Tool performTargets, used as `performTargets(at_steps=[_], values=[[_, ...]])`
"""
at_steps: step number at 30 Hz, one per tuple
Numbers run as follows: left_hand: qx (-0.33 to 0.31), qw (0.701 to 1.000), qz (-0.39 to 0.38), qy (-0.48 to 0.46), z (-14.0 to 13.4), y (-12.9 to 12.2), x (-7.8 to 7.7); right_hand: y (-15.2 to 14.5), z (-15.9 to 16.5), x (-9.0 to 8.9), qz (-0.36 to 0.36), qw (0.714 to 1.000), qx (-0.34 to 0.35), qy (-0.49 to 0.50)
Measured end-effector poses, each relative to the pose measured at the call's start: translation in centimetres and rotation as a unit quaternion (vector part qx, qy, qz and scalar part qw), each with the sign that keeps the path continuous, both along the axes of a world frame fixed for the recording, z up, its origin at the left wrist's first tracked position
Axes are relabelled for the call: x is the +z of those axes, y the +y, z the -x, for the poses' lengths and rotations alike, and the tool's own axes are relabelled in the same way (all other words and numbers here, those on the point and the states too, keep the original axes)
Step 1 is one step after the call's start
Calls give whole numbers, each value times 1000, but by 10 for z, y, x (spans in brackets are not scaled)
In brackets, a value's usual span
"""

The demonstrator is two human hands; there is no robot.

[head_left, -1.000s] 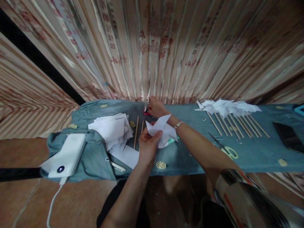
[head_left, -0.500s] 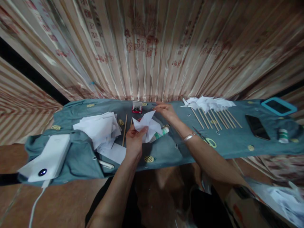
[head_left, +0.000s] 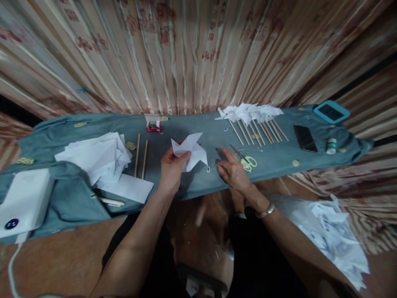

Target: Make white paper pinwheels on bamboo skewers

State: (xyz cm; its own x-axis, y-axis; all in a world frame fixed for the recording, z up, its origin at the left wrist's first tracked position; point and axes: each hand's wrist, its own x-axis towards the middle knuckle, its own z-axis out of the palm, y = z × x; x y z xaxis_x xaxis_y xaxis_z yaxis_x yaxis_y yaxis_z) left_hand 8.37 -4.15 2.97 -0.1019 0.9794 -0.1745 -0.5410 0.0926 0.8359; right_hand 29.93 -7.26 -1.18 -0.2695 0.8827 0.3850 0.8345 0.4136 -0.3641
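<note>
A white paper pinwheel (head_left: pixel 196 155) with folded, pointed blades is pinched in my left hand (head_left: pixel 171 169), thumb on its front. My right hand (head_left: pixel 234 169) is to its right, apart from it, over the cloth. Its fingers are bent, with a tiny thing at the tips that is too small to name. Close to the right hand lie scissors (head_left: pixel 248 161) with yellow-green handles. At the back stands a small open red box (head_left: pixel 153 126) of small dark metal pieces. Two wooden sticks (head_left: pixel 144 159) lie left of my left hand.
White paper sheets (head_left: pixel 96 157) are piled at left, near a pen (head_left: pixel 111 202) and a white power bank (head_left: pixel 27 198). Finished pinwheels (head_left: pixel 251 112) on sticks lie back right. Farther right are a phone (head_left: pixel 305 138), a blue-framed device (head_left: pixel 331 111) and a glue stick (head_left: pixel 331 146).
My right hand has come down and nearer from the table's back, its fingers now bent. The pinwheel stays in my left hand. The whole view has swung to the right.
</note>
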Motion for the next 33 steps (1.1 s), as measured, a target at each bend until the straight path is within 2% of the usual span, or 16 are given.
performTargets(at_steps=[4,8,14,18,23,26,29,33], values=[[-16,1000,-1,14,-10,1,-2,-2,-2,5,-1,999,-5,-35],[-23,1000,3,19,-17,2,-4,-7,-5,12,3,998,-60,-12],[-31,999,1,29,-29,1,-7,-5,6,22,97,989,-115,3],[-46,998,6,29,-36,-1,-7,-1,15,24,138,982,-112,-63],[-60,998,12,24,-39,-1,-7,-2,19,23,150,977,-102,-108],[-64,998,14,13,-40,-1,-8,-3,13,18,128,984,-100,-73],[-73,997,19,12,-40,-2,-9,-2,-1,15,68,991,-112,-2],[-78,997,21,14,-42,-2,-11,-1,-15,25,41,973,-165,154]])
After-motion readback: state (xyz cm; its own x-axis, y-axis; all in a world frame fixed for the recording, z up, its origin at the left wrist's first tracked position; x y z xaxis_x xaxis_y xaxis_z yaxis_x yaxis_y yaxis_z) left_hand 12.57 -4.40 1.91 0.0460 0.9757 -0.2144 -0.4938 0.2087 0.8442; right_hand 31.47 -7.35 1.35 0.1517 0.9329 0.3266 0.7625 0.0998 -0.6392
